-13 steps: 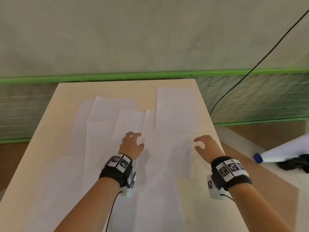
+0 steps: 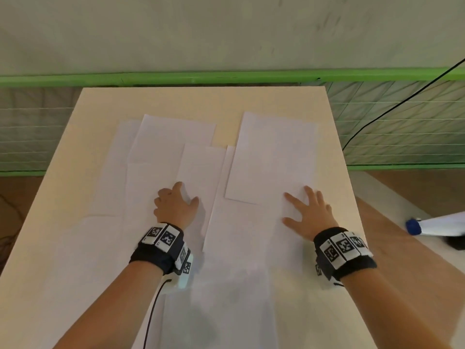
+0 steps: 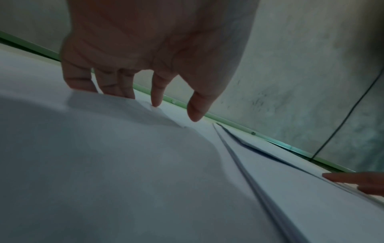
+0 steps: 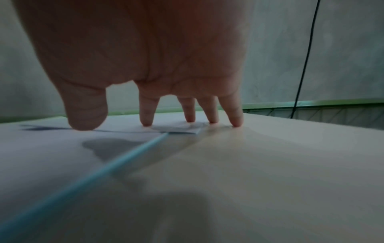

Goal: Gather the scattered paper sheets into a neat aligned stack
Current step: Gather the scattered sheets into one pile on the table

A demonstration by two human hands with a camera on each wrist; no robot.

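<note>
Several white paper sheets lie scattered and overlapping on a pale wooden table (image 2: 201,99). One sheet (image 2: 274,157) lies at the back right, and my right hand (image 2: 308,212) presses spread, straight fingers on its near right corner. In the right wrist view the fingertips (image 4: 190,117) rest on that corner (image 4: 182,129), with the little finger on bare table. My left hand (image 2: 176,205) touches the middle sheets (image 2: 201,167) with bent fingers; its fingertips (image 3: 155,102) stand on paper and grip nothing. More sheets (image 2: 173,132) lie back left, and others (image 2: 239,260) between my forearms.
A green rail (image 2: 226,76) and wire mesh run behind the table below a grey wall. A black cable (image 2: 402,102) hangs at the right. On the floor to the right lies a white roll with a blue cap (image 2: 437,226). The table's right edge is near my right hand.
My right hand has uncurled and moved forward onto the near right corner of the back right sheet. The left hand stays on the middle sheets.
</note>
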